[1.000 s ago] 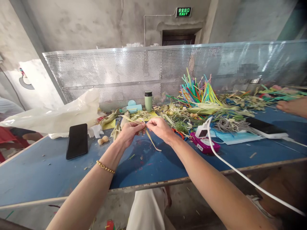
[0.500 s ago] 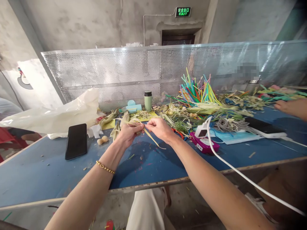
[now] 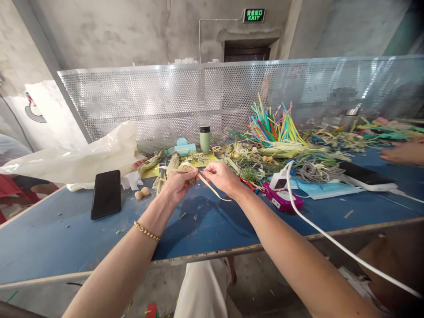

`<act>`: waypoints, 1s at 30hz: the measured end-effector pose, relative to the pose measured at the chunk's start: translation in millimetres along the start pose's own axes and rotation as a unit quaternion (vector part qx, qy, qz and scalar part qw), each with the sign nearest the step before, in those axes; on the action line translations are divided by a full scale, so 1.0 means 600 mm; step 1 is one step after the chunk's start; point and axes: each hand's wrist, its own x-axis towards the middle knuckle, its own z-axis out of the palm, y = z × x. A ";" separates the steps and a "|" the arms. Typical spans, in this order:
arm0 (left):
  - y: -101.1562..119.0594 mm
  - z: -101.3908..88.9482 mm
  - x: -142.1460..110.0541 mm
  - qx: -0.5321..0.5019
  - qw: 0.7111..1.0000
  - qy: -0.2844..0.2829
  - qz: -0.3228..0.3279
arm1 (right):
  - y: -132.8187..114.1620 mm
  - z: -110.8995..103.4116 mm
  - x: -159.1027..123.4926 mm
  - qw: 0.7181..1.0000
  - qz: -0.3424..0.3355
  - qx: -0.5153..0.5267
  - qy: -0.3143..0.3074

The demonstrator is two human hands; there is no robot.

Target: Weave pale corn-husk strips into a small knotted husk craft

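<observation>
My left hand (image 3: 179,182) is closed in a pinch on a pale strip of dried husk (image 3: 213,190), whose loose end hangs down to the right over the table. Close beside it, my right hand (image 3: 220,176) has thumb and fingers pressed together near the same strip; what lies between the fingertips is too small to make out. More pale husk (image 3: 185,166) sticks up behind my left fingers. Just beyond my hands lie dried husk bundles (image 3: 172,162) and a yellow sheet (image 3: 212,157) with scraps on it.
A black phone (image 3: 106,194) and two small round wooden-looking balls (image 3: 142,193) lie to the left. On the right are a purple device (image 3: 283,201), a white cable (image 3: 318,227), a blue mask (image 3: 326,190) and colourful pipe cleaners (image 3: 274,126). Another person's hand (image 3: 402,152) is at far right.
My hands stay almost in place, with the strip's loose end shifted slightly. The other person's hand at far right has moved a little lower.
</observation>
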 end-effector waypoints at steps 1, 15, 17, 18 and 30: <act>0.000 -0.001 0.001 0.002 1.000 -0.003 0.002 | 0.001 0.001 0.001 1.000 -0.005 -0.007 0.001; -0.024 -0.017 0.016 0.091 0.991 0.044 0.085 | 0.001 0.016 -0.004 0.993 -0.074 -0.094 -0.015; -0.024 -0.016 0.015 0.091 0.992 0.036 0.085 | -0.001 0.017 -0.006 0.999 -0.014 -0.008 -0.046; -0.024 -0.016 0.015 0.090 0.992 0.029 0.085 | -0.002 0.017 -0.008 0.998 0.021 0.033 -0.059; -0.024 -0.015 0.017 0.073 0.994 -0.005 0.080 | -0.012 0.012 -0.011 0.978 0.083 0.182 -0.060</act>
